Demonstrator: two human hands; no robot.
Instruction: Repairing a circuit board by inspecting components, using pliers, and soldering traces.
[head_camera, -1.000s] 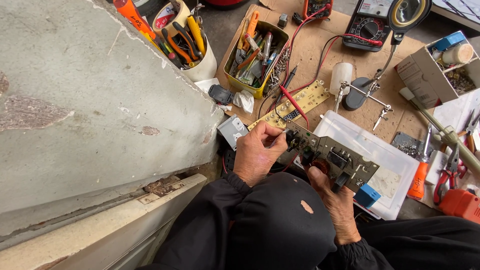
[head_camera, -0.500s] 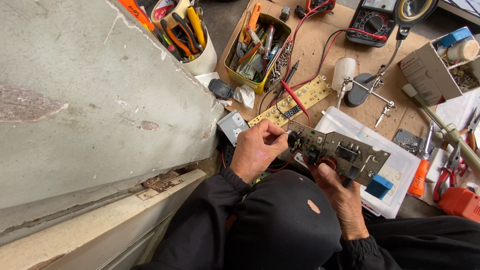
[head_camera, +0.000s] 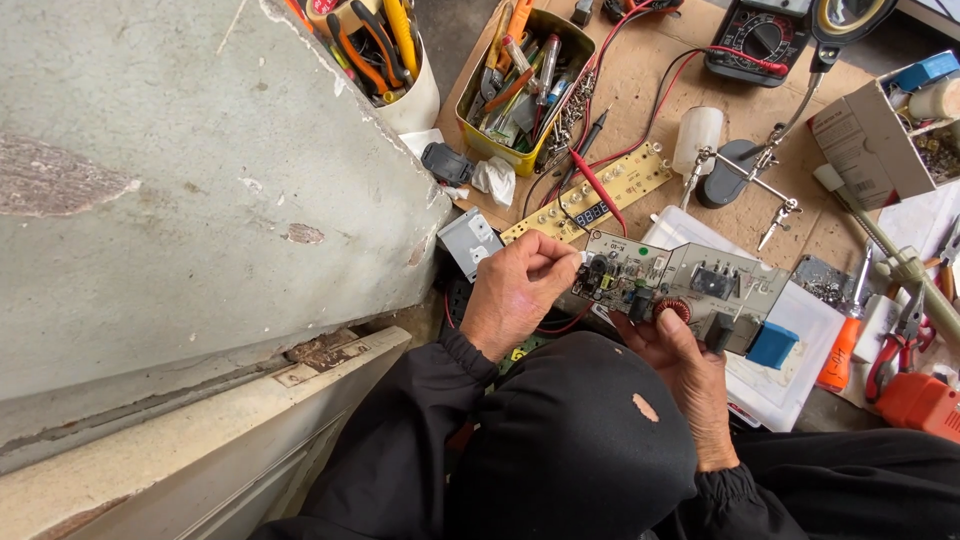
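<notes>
We see the right hand (head_camera: 690, 385) only in part: its fingers pass beneath the circuit board (head_camera: 680, 285), whose underside is hidden. The left hand (head_camera: 515, 290) covers the board's left end. At the top edge, the multimeter (head_camera: 762, 40) and white tool cup (head_camera: 405, 85) are cut off. The cardboard box (head_camera: 870, 135) contents, upper right, are too small to identify.

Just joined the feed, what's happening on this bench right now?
A person in black sleeves holds a populated circuit board over the cluttered workbench. The right hand supports the board from below, near a copper coil. The left hand pinches something small at the board's left end; what it is cannot be told. A red probe lies on a long yellow LED strip board just beyond, with a multimeter and a yellow tool tin farther back.
</notes>
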